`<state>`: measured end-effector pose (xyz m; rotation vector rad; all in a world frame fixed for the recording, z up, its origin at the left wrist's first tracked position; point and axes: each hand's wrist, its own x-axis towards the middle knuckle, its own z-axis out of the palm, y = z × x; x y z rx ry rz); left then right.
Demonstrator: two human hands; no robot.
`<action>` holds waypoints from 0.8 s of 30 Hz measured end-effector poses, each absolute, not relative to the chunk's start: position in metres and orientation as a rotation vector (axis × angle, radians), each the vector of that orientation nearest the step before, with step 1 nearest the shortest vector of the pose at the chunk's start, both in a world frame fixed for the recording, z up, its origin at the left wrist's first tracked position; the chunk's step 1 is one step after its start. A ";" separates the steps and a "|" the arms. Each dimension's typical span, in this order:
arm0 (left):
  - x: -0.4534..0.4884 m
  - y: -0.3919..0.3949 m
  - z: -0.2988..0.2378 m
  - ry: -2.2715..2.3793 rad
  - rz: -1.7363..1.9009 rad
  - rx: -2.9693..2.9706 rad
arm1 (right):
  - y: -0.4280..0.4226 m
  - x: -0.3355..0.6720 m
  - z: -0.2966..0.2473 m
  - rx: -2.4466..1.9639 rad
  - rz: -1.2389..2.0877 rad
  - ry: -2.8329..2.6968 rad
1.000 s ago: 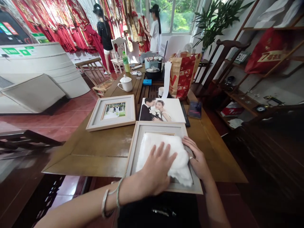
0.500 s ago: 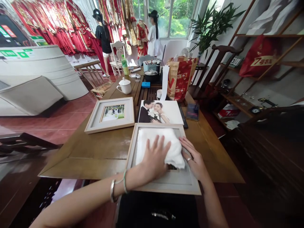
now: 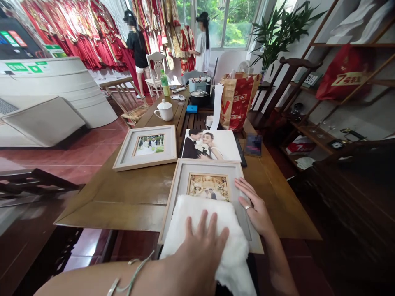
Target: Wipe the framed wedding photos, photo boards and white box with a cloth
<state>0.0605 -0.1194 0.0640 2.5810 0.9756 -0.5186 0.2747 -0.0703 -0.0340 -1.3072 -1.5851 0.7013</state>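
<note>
A white fluffy cloth (image 3: 193, 211) is pressed down under the left hand (image 3: 200, 246), whose fingers are spread open and laid flat on it rather than closed round it. The cloth is draped over the near part of a pale wooden picture frame (image 3: 182, 183), which lies face up at the near edge of a brown wooden table (image 3: 132, 197). The frame's right border is touched by the right hand (image 3: 256, 209), fingers stretched out flat, while a second pale frame (image 3: 123, 158) and an unframed wedding print (image 3: 226, 144) are laid side by side beyond it.
</note>
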 end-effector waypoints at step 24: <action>0.052 -0.095 0.090 0.934 -0.644 2.594 | -0.070 0.276 -0.036 -1.306 0.695 -1.588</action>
